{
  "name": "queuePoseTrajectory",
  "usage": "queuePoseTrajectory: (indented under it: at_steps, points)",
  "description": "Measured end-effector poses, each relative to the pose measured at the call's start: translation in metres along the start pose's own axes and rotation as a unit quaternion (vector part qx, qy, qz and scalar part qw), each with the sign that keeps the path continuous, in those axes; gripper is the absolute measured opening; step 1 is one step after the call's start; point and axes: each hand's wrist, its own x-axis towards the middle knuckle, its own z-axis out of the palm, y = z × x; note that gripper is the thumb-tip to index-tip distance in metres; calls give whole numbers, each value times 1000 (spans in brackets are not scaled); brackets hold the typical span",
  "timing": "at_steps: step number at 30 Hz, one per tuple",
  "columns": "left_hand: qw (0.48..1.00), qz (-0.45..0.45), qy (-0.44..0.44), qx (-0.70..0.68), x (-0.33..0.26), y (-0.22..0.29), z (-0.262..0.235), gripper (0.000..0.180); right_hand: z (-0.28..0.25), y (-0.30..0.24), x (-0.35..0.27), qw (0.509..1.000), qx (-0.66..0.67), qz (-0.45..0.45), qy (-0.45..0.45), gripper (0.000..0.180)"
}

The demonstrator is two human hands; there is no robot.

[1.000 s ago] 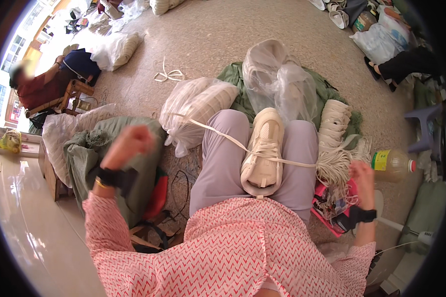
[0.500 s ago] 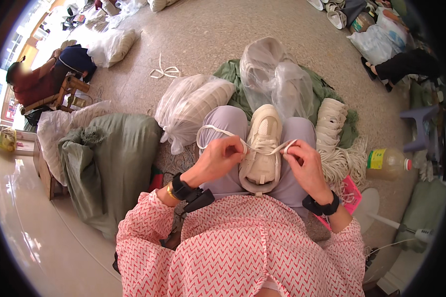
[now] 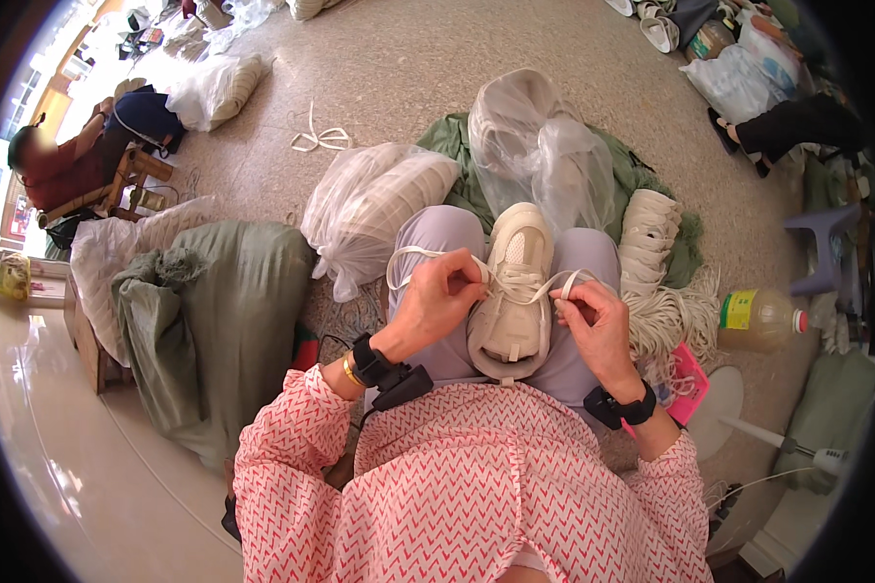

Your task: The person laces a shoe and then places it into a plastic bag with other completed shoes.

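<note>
A cream sneaker point(image 3: 510, 325) rests between my thighs, its heel toward me and its toe pointing away. Off-white shoelace point(image 3: 413, 251) runs through its eyelets, with a loop arching out to the left over my knee. My left hand point(image 3: 442, 296) pinches the lace just left of the shoe's opening. On the other side, my right hand point(image 3: 593, 316) pinches the right part of the lace, where a small loop stands above the fingers. The lace crosses over the tongue between both hands. Exactly how it threads there is too small to tell.
Clear bags of shoes point(image 3: 379, 204) lie ahead of my knees. A bundle of off-white laces point(image 3: 666, 316) sits to the right, near a pink basket point(image 3: 685, 384) and a large plastic bottle point(image 3: 760, 321). A green sack point(image 3: 233, 321) stands left. Another person point(image 3: 73, 165) sits far left.
My left hand has tilted and risen slightly, still pinching the lace. My right hand has lowered a little, and the lace loop above it stands wider. The shoe stays in place.
</note>
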Motion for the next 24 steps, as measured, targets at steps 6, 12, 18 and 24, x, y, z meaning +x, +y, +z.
queuePoseTrajectory:
  at_steps: [6,12,18,24]
  points:
    - [987,96,29,127,-5,13,9,11,3,12,-1,997,63,21,26,9]
    - [970,143,49,190,-8,26,17,12,2,16,0,988,142,59,23,7]
    - [993,53,41,95,-6,10,13,11,3,20,0,983,168,67,14,7]
    - [994,48,44,84,-5,5,14,12,6,21,0,982,180,60,19,7]
